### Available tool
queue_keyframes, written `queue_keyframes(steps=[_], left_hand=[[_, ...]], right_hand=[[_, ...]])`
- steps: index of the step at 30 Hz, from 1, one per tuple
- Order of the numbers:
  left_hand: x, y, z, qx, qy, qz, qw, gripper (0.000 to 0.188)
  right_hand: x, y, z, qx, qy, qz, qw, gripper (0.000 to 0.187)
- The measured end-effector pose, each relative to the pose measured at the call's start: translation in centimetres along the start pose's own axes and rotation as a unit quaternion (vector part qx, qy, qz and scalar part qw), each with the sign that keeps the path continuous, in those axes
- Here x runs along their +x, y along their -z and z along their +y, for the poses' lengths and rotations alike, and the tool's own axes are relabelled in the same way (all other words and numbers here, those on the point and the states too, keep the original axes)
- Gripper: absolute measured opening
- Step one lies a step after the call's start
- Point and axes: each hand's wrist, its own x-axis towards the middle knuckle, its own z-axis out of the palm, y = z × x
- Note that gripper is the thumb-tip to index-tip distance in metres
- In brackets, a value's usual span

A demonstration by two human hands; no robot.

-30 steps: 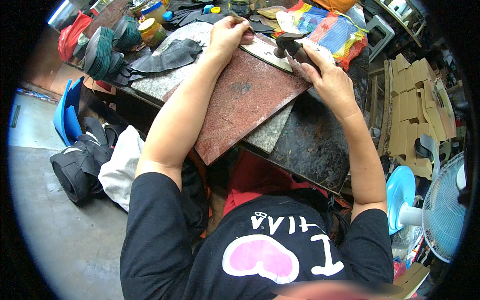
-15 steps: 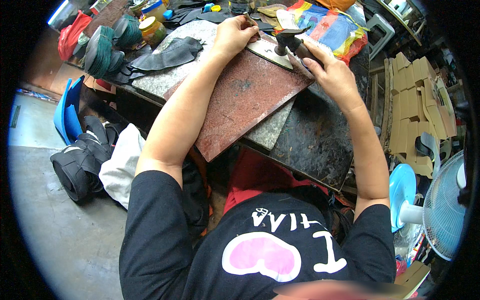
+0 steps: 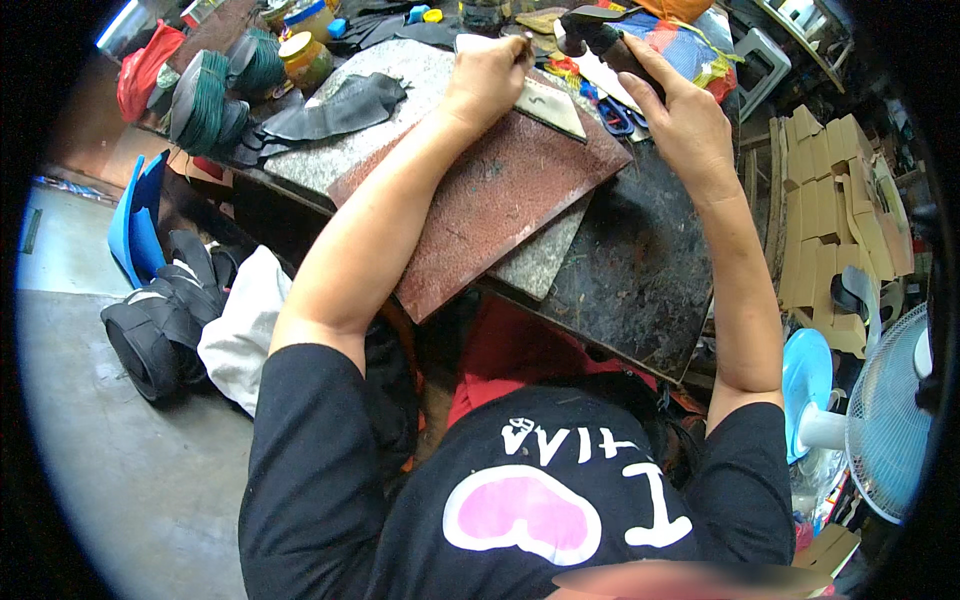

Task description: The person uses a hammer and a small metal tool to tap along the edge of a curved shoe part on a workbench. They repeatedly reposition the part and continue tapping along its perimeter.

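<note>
My right hand (image 3: pixel 685 125) grips the dark handle of a hammer (image 3: pixel 590 32), raised at the far right of the bench. Below and left of it lies a flat pale piece (image 3: pixel 553 108) with a dark edge and a small mark, on a reddish stone slab (image 3: pixel 490 215). My left hand (image 3: pixel 487 80) rests closed at the left end of this piece. Its fingertips pinch something small and upright that I cannot make out. The slab sits askew over a grey speckled board (image 3: pixel 425 65).
Black sheet scraps (image 3: pixel 335 110), green cord bundles (image 3: pixel 200 105) and a yellow-lidded jar (image 3: pixel 303 60) crowd the left side. Blue-handled scissors (image 3: pixel 615 115) lie right of the slab. Stacked cartons (image 3: pixel 835 220) and a fan (image 3: pixel 890 410) stand at right.
The hammer has risen from just over the pale piece toward the far side, uncovering the scissors. My left hand has shifted slightly right and remains closed.
</note>
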Motion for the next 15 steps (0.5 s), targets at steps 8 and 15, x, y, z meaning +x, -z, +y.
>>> queue_keyframes(steps=[8,15], left_hand=[[-0.1,-0.5,-1.9,-0.465,0.328,0.01,0.822,0.019],[-0.2,-0.3,-2.1,-0.409,0.268,-0.049,0.871,0.02]], right_hand=[[-3.2,-1.5,0.7,-0.009,0.001,-0.097,0.995,0.045],[-3.3,-1.9,1.8,-0.001,-0.012,-0.109,0.994,0.044]])
